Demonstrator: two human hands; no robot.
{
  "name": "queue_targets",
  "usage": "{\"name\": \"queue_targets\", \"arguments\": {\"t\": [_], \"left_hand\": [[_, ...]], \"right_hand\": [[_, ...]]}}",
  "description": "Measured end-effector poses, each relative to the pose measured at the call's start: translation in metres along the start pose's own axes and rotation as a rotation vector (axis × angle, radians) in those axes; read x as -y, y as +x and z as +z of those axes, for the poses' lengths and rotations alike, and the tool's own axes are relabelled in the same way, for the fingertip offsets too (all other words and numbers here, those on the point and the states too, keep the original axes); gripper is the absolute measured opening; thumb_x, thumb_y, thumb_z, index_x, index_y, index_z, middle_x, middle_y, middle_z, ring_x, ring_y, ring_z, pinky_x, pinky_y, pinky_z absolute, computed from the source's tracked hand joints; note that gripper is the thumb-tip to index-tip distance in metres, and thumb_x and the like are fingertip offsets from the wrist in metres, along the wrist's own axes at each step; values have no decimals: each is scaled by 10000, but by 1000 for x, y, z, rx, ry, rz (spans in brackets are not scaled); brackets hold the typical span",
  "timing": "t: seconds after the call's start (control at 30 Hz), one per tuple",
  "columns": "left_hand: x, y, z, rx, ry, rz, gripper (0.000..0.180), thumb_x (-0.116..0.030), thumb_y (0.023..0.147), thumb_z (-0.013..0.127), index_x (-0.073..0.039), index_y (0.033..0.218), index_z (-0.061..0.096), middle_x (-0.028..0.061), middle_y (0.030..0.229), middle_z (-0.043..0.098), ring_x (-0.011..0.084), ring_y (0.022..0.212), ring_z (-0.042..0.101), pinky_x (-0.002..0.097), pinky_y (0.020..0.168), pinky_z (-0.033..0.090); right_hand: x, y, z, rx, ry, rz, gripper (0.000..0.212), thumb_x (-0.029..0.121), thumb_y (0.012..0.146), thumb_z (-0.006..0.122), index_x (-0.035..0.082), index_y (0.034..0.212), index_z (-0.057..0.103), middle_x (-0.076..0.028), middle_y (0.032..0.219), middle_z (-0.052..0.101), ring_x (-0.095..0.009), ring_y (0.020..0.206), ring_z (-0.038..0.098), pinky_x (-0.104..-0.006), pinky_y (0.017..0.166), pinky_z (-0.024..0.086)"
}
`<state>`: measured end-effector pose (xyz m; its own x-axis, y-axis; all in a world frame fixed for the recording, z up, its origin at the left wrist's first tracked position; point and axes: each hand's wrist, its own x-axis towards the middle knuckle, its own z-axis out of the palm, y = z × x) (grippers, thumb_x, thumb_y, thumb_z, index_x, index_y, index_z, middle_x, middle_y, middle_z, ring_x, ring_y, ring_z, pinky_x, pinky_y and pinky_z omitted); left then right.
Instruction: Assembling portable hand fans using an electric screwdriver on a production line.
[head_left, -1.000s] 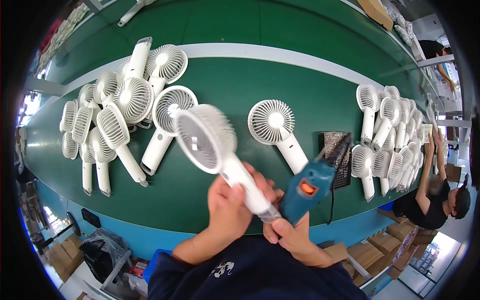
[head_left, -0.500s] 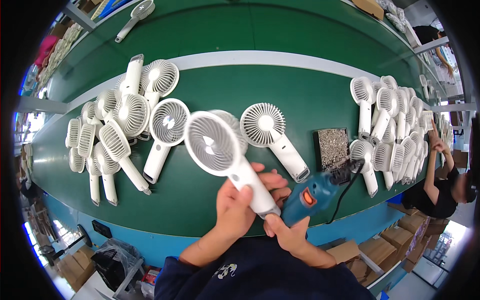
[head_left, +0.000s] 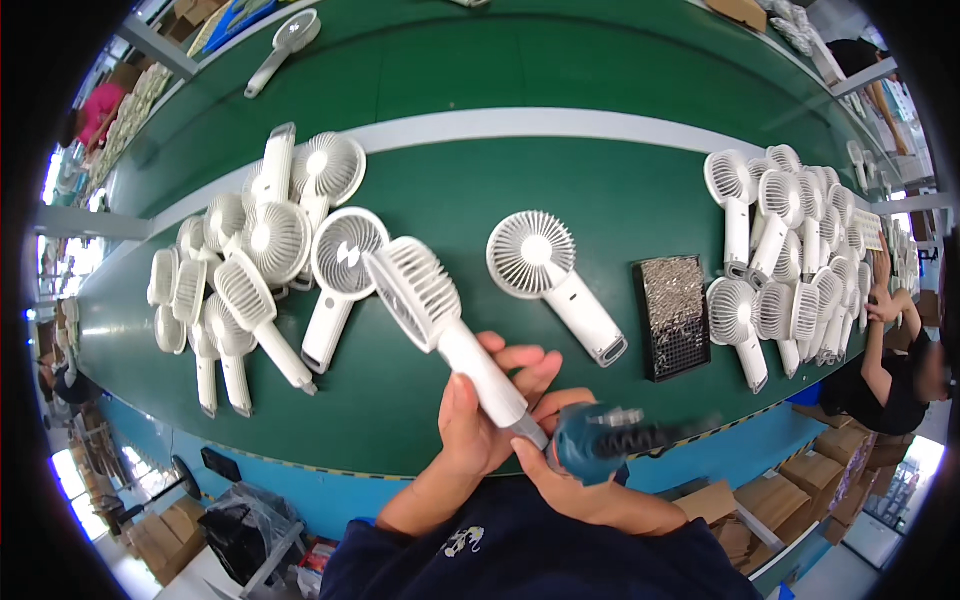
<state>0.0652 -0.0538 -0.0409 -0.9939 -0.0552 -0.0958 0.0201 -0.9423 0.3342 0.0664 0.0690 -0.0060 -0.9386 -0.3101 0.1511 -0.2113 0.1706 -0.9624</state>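
A white handheld fan (head_left: 482, 372) is held tilted in my left hand (head_left: 468, 428), whose fingers wrap round its handle. The fan's round grille head leans to the upper left and shows partly edge-on. My right hand (head_left: 580, 492) grips a teal electric screwdriver (head_left: 588, 440), its blurred bit end toward the right. The right thumb and fingers are also close to the handle's grey bottom end; whether they press on it I cannot tell. Beyond my hands, another white fan (head_left: 578, 305) lies on the green table, next to a black tray of small screws (head_left: 648, 335).
White fans (head_left: 265, 245) are heaped on the left, with another heap (head_left: 780, 255) on the right. A pale raised strip (head_left: 520, 122) crosses behind them. One fan (head_left: 283, 52) lies past it. At far right a co-worker's arms (head_left: 880, 320) reach in. Cardboard boxes (head_left: 770, 490) stand below the table's right edge.
The held fan has rotated from face-on to nearly edge-on. The screwdriver has swung down and turned in my right hand. The view has shifted slightly, and the screw tray shows more fully.
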Motion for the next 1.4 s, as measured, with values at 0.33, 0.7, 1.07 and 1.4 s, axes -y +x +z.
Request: {"name": "queue_targets", "arguments": {"t": [0.33, 0.7, 1.07, 1.4], "left_hand": [[-25, 23, 29, 261, 668, -339, 588, -399, 987, 460, 13, 1388, 337, 247, 1303, 534, 339, 1236, 508, 426, 1055, 367], [-1, 74, 63, 833, 1843, 259, 395, -65, 752, 715, -9, 1127, 606, 171, 1128, 580, 349, 940, 571, 414, 857, 455], [17, 61, 39, 282, 2033, 199, 357, -129, 857, 657, -63, 1204, 604, 56, 499, 495, 225, 410, 500, 352, 431, 392], [26, 64, 58, 111, 2257, 110, 391, -307, 893, 617, -140, 1241, 553, 129, 805, 626, 319, 625, 613, 429, 560, 467]], "right_hand": [[2, -9, -26, -147, 435, 353, 373, 80, 799, 721, 20, 1048, 450, -73, 780, 572, -108, 620, 561, -212, 541, 439], [-2, -75, -192, -1008, 248, 8, 323, 79, 843, 600, 24, 1119, 440, -157, 746, 631, -141, 535, 569, -240, 473, 443], [-87, -101, -513, -1089, -1268, 4, 197, 100, 827, 695, -12, 948, 588, -125, 904, 598, -231, 791, 601, -341, 731, 480], [-237, -129, -645, -815, -1332, 226, 263, 100, 766, 649, -23, 994, 604, -190, 990, 615, -384, 934, 587, -418, 834, 451]]}}
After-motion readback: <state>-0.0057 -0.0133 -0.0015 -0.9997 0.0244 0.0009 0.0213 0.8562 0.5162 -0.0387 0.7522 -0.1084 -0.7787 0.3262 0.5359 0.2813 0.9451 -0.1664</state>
